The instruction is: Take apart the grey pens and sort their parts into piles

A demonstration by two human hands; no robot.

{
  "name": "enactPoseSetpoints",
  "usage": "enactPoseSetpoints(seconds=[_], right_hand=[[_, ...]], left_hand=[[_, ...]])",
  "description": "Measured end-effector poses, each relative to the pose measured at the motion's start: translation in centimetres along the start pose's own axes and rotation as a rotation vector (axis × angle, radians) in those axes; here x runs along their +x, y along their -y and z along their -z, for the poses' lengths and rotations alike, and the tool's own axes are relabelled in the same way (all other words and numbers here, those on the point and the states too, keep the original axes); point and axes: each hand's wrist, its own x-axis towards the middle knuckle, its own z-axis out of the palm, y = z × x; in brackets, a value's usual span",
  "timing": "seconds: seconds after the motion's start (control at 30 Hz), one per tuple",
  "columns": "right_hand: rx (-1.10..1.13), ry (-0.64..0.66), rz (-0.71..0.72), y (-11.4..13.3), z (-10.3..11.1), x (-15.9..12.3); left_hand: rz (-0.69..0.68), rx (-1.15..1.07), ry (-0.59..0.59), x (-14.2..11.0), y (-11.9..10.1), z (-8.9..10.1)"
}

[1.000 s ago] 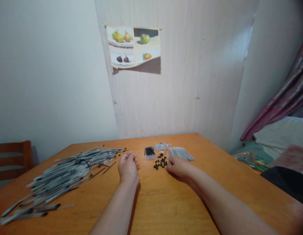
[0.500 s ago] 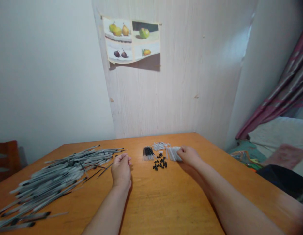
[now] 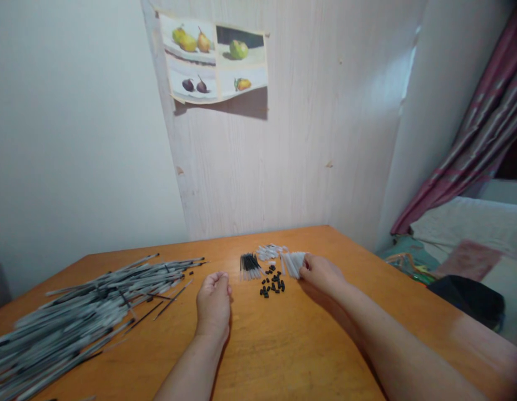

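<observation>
My left hand (image 3: 214, 302) is closed above the table, its fingers curled together; whatever they hold, if anything, is hidden. My right hand (image 3: 320, 273) has its fingers closed at the right end of a row of whitish translucent tubes (image 3: 293, 264). I cannot make out whether a tube is pinched in them. Between the hands lie small black caps (image 3: 276, 285) scattered about. Behind them is a bundle of thin sticks (image 3: 250, 265), dark at the far part and clear at the near part. A heap of small whitish pieces (image 3: 269, 252) lies farther back.
A large pile of long grey and white pen-like sticks (image 3: 87, 309) spreads over the left of the wooden table (image 3: 275, 356). A dark bag-like thing (image 3: 469, 301) is beyond the right edge. A fruit picture (image 3: 214, 61) hangs on the back wall.
The view has turned slightly right. My left hand has come a little closer to the black caps, away from the big pile. My right hand stays at the tubes.
</observation>
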Motion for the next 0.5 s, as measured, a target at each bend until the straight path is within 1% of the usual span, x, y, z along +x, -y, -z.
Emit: enactPoseSetpoints(seconds=[0.13, 0.27, 0.4, 0.5], right_hand=[[-0.004, -0.022, -0.031, -0.6, 0.4, 0.3], [-0.012, -0.051, -0.075, -1.7, 1.2, 0.9], [-0.024, -0.053, -0.092, -2.8, 1.8, 1.2], [-0.032, -0.030, -0.072, -3.3, 1.9, 1.3]], left_hand=[[0.005, 0.031, 0.062, -1.0, -0.6, -0.4], [-0.004, 0.026, 0.109, -1.7, -1.1, -0.8], [-0.005, 0.023, 0.113, -1.9, -1.4, -0.9], [-0.004, 0.032, 0.106, -1.9, -1.5, -0.9]])
